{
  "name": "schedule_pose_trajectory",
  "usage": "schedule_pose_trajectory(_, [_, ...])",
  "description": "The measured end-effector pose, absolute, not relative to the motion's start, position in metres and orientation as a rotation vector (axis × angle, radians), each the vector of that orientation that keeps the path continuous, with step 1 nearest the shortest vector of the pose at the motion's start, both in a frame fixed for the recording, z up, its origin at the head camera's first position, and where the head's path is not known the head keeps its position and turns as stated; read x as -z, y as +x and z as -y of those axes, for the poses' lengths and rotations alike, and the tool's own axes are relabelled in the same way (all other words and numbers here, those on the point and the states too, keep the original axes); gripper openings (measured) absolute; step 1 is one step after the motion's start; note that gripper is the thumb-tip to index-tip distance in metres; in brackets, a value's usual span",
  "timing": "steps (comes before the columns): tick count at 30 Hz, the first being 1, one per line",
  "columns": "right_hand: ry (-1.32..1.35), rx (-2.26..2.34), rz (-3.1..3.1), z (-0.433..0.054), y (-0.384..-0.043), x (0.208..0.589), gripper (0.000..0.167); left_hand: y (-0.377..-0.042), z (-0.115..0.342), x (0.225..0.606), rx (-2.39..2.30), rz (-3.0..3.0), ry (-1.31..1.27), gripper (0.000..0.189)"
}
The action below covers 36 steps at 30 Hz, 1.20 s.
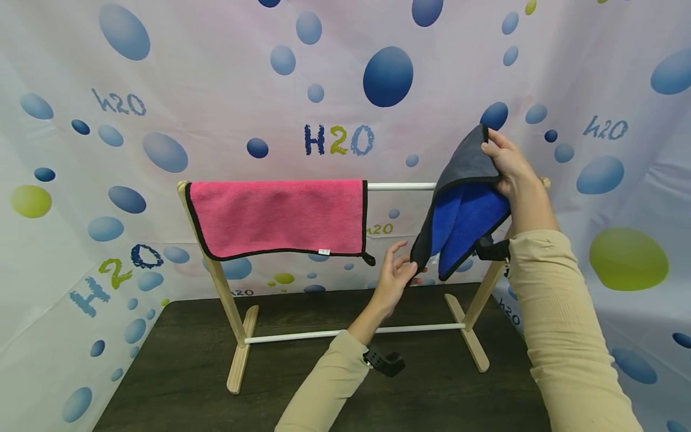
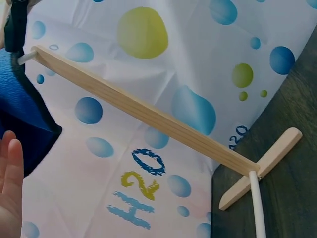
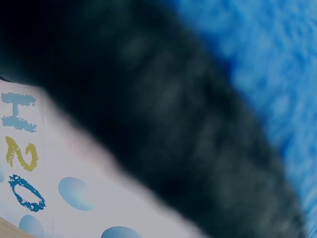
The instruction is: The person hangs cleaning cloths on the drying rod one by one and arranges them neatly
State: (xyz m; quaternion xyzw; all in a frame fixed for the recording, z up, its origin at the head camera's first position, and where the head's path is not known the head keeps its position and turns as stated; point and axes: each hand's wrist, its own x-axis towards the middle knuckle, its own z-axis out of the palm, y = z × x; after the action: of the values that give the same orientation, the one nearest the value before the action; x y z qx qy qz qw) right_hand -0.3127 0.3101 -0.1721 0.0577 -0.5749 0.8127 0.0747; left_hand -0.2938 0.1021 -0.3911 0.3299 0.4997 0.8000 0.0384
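Beige sleeve (image 1: 567,324) in the foreground covers the right forearm, which rises steeply to a bent wrist. That arm's right hand (image 1: 510,165) is the higher of the two, its thumb and fingers pinching the upper edge of a blue-and-grey microfibre towel (image 1: 472,216) with black edging. Lower and farther left, the left hand (image 1: 396,279) reaches diagonally up, palm inward, pinching the towel's lower left corner between thumb and fingers, the index finger sticking out to the side. Between both hands, the towel hangs folded before the right end of the upper white rod (image 1: 402,186); whether it touches the rod I cannot tell. Beside it, a pink towel (image 1: 281,216) drapes over the wooden-legged rack (image 1: 224,291), which stands on a dark surface (image 1: 178,354).
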Motion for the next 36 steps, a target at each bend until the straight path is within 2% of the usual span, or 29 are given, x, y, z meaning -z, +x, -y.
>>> schedule_pose_trajectory(6, [0.168, -2.436, 1.729, -0.31, -0.313, 0.172, 0.055, -0.296, -0.1, 0.38, -2.498, -1.455, 1.008, 0.053])
schedule_pose_trajectory(12, [0.174, -2.452, 1.699, -0.312, -0.313, 0.172, 0.054, -0.301, -0.1, 0.376, -2.435, -1.499, 0.995, 0.045])
schedule_pose_trajectory(17, [0.191, -2.437, 1.721, -0.311, -0.313, 0.172, 0.055, -0.303, -0.097, 0.374, -2.377, -1.461, 0.971, 0.047])
schedule_pose_trajectory(22, [0.183, -2.455, 1.705, -0.31, -0.315, 0.172, 0.055, -0.303, -0.092, 0.366, -2.312, -1.381, 0.995, 0.054])
schedule_pose_trajectory(29, [0.16, -2.473, 1.674, -0.309, -0.317, 0.17, 0.053, -0.307, -0.085, 0.354, -2.223, -1.266, 1.075, 0.076])
schedule_pose_trajectory(36, [0.125, -2.471, 1.688, -0.311, -0.314, 0.171, 0.053, -0.306, -0.076, 0.342, -2.141, -1.309, 1.135, 0.081])
